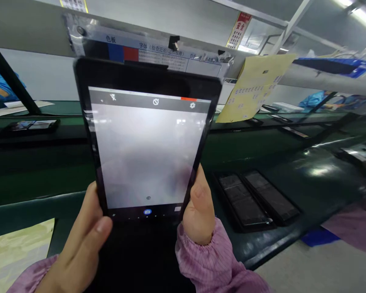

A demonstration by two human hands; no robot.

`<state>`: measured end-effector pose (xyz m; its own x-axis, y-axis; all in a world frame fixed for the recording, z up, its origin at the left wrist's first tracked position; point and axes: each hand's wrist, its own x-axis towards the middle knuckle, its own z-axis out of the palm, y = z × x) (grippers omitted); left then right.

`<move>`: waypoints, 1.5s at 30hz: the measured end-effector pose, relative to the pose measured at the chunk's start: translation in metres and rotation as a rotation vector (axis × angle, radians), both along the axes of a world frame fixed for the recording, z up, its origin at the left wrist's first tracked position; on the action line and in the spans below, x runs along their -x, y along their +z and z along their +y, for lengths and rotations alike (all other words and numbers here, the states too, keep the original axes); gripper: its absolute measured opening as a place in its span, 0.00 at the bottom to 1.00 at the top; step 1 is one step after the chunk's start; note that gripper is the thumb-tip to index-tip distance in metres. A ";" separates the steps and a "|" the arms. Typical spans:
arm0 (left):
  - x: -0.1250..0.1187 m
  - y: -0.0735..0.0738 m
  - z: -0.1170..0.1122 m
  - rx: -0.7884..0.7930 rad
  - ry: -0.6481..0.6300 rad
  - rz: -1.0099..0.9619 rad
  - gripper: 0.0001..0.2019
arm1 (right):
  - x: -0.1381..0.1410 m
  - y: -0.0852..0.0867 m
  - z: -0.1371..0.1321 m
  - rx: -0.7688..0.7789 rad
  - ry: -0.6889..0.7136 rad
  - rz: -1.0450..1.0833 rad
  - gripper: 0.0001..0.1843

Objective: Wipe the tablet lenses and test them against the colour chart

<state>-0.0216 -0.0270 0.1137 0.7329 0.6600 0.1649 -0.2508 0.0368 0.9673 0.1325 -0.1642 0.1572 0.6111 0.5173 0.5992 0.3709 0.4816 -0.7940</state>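
Observation:
A black tablet (146,146) is held upright in front of me, its lit screen showing a grey camera view with icons along the top. My left hand (82,236) grips its lower left corner, thumb on the bezel. My right hand (198,207) grips the lower right edge, thumb laid along the frame. Both wrists wear pink striped sleeves. Behind the tablet hangs a plastic-covered colour and text chart (158,55).
Two dark tablets (256,201) lie flat on the green bench to the right. A yellow sheet (256,87) hangs at upper right. Another device (31,126) rests on the far belt at left. Blue-sleeved people work at far left and far right. Yellow paper (18,252) lies at bottom left.

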 end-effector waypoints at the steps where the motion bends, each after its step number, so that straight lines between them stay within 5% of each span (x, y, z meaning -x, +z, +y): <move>1: -0.001 -0.003 0.001 0.108 0.001 0.021 0.32 | 0.003 -0.003 0.000 0.007 0.002 0.030 0.29; 8: 0.002 -0.047 0.008 0.649 0.202 0.307 0.33 | -0.008 -0.049 -0.009 0.440 0.202 -0.034 0.27; 10: 0.008 -0.062 0.009 0.732 0.283 0.411 0.28 | -0.029 -0.062 -0.016 0.556 0.122 -0.111 0.27; 15: 0.030 -0.099 0.006 0.690 0.249 0.608 0.30 | -0.095 -0.099 -0.054 0.802 -0.468 -0.150 0.26; 22: 0.064 -0.157 0.017 0.474 0.065 0.890 0.40 | -0.135 -0.139 -0.089 1.169 -0.495 -0.069 0.55; 25: 0.069 -0.152 0.021 0.397 0.053 0.943 0.38 | -0.135 -0.143 -0.082 1.200 -0.491 -0.064 0.50; 28: 0.067 -0.127 0.019 0.334 -0.028 0.925 0.35 | -0.127 -0.145 -0.067 1.160 -0.525 -0.058 0.44; 33: 0.057 -0.091 0.008 0.273 -0.089 0.930 0.41 | -0.102 -0.156 -0.034 0.859 -0.432 -0.110 0.41; 40: 0.057 -0.094 0.009 0.267 -0.125 0.911 0.46 | -0.082 -0.168 -0.011 0.636 -0.287 -0.170 0.37; 45: 0.056 -0.093 0.008 0.251 -0.159 0.869 0.45 | -0.074 -0.171 -0.002 0.563 -0.315 -0.214 0.37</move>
<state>-0.0777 -0.0192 0.0210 0.6171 0.4830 -0.6212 0.5872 0.2429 0.7721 0.2064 -0.1663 -0.0143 0.6818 0.6026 0.4148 0.6026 -0.1410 -0.7855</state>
